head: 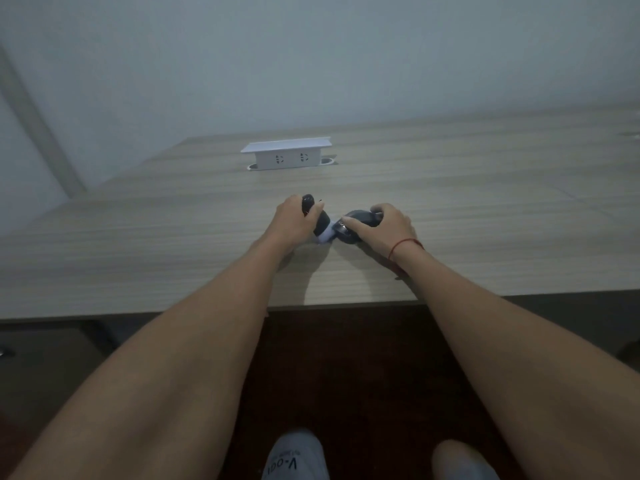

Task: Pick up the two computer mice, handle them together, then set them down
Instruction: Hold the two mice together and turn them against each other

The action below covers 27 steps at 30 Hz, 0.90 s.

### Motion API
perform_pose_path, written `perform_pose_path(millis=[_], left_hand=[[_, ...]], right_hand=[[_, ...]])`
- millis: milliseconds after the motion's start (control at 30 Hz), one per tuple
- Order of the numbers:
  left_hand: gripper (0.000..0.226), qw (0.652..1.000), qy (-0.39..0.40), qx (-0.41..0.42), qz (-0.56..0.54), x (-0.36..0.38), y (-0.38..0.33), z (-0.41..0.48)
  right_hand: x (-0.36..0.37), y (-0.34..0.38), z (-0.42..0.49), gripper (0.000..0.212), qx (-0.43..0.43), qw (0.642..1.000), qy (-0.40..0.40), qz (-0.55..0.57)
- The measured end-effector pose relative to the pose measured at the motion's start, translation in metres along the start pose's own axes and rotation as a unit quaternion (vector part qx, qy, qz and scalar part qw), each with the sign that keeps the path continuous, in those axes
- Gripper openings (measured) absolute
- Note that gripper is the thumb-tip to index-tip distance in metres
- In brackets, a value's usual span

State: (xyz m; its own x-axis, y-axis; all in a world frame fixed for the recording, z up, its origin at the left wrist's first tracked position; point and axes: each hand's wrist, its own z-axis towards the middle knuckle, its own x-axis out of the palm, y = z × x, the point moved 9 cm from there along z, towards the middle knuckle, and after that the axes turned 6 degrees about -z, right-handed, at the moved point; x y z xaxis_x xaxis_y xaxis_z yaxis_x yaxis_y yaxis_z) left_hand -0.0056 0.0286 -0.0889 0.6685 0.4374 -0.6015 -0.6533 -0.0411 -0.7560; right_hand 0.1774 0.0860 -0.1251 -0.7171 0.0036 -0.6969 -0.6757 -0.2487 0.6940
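Room: dim, with a plain pale wall (311, 64) standing behind a wood-grain surface (485, 202) whose near edge is running across the middle of the view.

Fixture: a white pop-up socket box (286, 154) is sitting toward the far side of the surface, lid raised, showing two outlet faces; no lettering on it is readable.

Item 1: a dark computer mouse, the left mouse (313, 216), is being held in the person's left hand (294, 220). The fingers are wrapping around its body, and it is tilting steeply, its far end up and its near end pointing down toward the surface. A pale underside is showing at that lower end. No brand mark can be made out.

Item 2: a second dark computer mouse, the right mouse (356, 226), is lying under the person's right hand (388, 226), which is cupping over it from the right, with one finger stretched along its top. Whether it is resting on the surface or lifted just clear cannot be told. Its markings are too blurred to read.

Relation: the two mice are meeting end to end between the hands, just in front of the person and near the surface's front edge.

Other: a red string bracelet (405, 245) is circling the right wrist. Below, a light shoe (294, 459) is carrying print that seems to read "V-ool", seen upside down; a second shoe (460, 460) is showing beside it.
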Motion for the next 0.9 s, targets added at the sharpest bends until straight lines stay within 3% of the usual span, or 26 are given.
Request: perform_pose_path(millis=[100, 233, 300, 533, 767, 900], left_hand=[[0.040, 1.000, 0.000, 0.021, 0.023, -0.004, -0.007, 0.003], [0.038, 0.999, -0.019, 0.032, 0.027, -0.012, -0.010, 0.007], [0.033, 0.999, -0.028, 0.036, 0.025, -0.014, -0.011, 0.006], [0.032, 0.989, -0.112, 0.096, -0.031, -0.023, -0.040, -0.003], [0.036, 0.992, -0.076, 0.065, 0.073, 0.009, -0.022, -0.003], [0.037, 0.989, -0.125, 0.082, 0.018, -0.006, -0.030, -0.004]], right_hand=[[0.002, 0.004, -0.003, 0.079, -0.017, 0.999, -0.004, -0.039], [0.007, 0.006, -0.004, 0.101, -0.023, 0.995, -0.005, -0.102], [0.008, 0.006, -0.002, 0.099, -0.031, 0.994, 0.001, -0.108], [0.010, 0.010, -0.005, 0.085, -0.045, 0.997, 0.031, -0.047], [0.007, 0.011, -0.007, 0.079, -0.051, 0.997, 0.032, -0.038], [0.005, 0.009, -0.006, 0.069, -0.054, 0.997, 0.033, -0.035]])
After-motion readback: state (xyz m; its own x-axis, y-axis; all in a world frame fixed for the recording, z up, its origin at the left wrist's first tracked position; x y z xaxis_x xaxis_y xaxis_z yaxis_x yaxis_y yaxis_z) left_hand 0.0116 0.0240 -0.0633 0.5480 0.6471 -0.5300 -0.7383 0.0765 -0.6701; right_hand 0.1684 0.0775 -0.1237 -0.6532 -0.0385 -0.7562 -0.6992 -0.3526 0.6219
